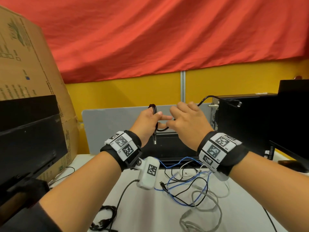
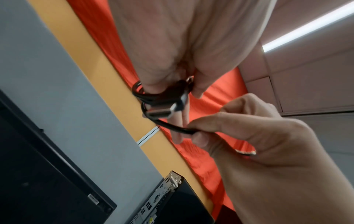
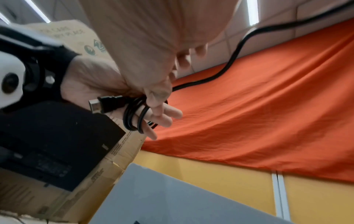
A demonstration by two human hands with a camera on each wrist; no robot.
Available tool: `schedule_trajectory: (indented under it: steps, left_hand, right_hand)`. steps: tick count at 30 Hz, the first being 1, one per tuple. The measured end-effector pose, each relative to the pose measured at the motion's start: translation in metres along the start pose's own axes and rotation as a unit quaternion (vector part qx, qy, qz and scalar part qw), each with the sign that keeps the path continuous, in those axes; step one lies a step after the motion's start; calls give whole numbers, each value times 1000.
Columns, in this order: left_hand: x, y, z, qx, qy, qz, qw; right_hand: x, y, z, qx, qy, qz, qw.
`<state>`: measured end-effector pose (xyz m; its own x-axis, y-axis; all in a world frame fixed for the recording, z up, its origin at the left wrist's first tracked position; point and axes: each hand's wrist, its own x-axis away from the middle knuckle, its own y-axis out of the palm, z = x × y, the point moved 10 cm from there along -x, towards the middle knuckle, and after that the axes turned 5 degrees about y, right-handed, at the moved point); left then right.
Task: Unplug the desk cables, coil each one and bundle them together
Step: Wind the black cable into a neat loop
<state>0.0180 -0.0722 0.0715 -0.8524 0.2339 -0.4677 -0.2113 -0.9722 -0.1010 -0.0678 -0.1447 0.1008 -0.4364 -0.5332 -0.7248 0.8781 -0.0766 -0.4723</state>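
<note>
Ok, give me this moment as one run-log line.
step: coiling black HDMI cable | left hand: holds loops, plug hanging | right hand: pinches free run | loose cables on desk: uncoiled | bundle: not started

both hands are raised over the desk (image 1: pixel 242 206) at 12 o'clock, left hand (image 1: pixel 148 122) just left of right hand (image 1: pixel 187 121), a cable (image 1: pixel 154 108) between them. box (image 1: pixel 25 67) and monitor (image 1: pixel 28 131) sit at 9 o'clock, computer (image 1: pixel 247 121) at 3 o'clock, loose cables (image 1: pixel 197 198) at 6 o'clock, curtain (image 1: pixel 150 34) behind.
</note>
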Motion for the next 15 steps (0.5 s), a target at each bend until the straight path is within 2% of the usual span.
schedule_trajectory:
  steps: [4, 8, 12, 15]
  left_hand:
    - [1, 3, -3, -63, -1, 10, 998]
    - [5, 16, -1, -21, -8, -32, 999]
    - [9, 22, -2, -5, -16, -65, 998]
    - [13, 27, -4, 44, -24, -90, 995]
  right_hand:
    - [4, 2, -3, -29, -3, 7, 1000]
    - [9, -5, -8, -114, -38, 60, 991]
    - [15, -9, -13, -146, -84, 98, 981]
    - [17, -14, -8, -214, -95, 126, 964]
